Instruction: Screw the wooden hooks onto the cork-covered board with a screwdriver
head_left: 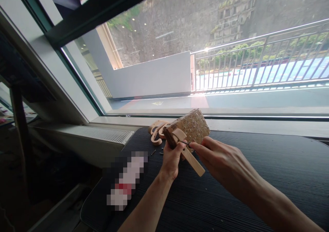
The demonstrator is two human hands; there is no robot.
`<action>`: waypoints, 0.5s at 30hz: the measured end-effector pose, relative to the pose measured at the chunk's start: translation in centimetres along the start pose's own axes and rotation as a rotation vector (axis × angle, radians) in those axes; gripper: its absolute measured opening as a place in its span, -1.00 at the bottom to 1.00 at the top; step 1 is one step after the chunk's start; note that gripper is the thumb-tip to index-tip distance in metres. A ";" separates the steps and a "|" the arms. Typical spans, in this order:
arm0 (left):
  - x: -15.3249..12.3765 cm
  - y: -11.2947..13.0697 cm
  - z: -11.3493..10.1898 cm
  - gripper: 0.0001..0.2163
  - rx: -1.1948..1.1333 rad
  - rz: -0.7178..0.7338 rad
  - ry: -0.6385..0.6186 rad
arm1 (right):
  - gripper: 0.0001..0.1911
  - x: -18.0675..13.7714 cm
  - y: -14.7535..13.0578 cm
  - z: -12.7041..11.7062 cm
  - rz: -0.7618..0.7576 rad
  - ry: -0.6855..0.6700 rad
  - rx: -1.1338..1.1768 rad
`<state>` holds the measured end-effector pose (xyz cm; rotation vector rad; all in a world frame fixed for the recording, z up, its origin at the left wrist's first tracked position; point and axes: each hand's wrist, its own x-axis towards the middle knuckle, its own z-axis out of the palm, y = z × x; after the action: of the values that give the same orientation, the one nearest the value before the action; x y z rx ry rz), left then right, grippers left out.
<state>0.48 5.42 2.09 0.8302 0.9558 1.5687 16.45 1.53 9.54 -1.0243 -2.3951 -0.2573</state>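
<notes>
My left hand (171, 158) is wrapped round a wooden piece: a dark brown block (170, 138) joined with a light curved part (179, 134). A long light wooden strip (194, 162) slants down to the right from it. In the fingers of my right hand (218, 153) is a thin dark metal tool (185, 143). Its far end reaches the wooden piece beside my left thumb; the grip is hidden in my fist. Just behind both hands stands a tan, rough-patterned box-like block (196, 124).
Light curved wooden pieces (156, 136) lie at the table's back left, with a few small screws (153, 152) nearby. A blurred-out pale object (128, 180) is on the left. The black table (257, 163) ends at the window sill; a radiator cover (102, 134) stands left.
</notes>
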 end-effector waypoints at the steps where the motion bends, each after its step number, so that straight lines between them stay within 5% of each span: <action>1: 0.0 0.0 0.1 -0.67 0.014 0.020 0.003 | -0.72 0.1 -0.1 0.0 -0.003 0.003 0.001; 9: 0.2 0.3 0.2 -0.64 0.097 0.163 0.082 | -0.79 0.5 -0.3 1.3 0.369 -0.025 0.237; 15: 0.4 0.1 0.2 -0.65 0.074 0.099 0.117 | -0.83 0.3 -0.3 0.7 0.283 -0.010 0.095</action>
<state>0.50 5.84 2.31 0.8560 1.0763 1.6910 15.77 1.75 9.11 -1.3020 -2.2128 -0.0363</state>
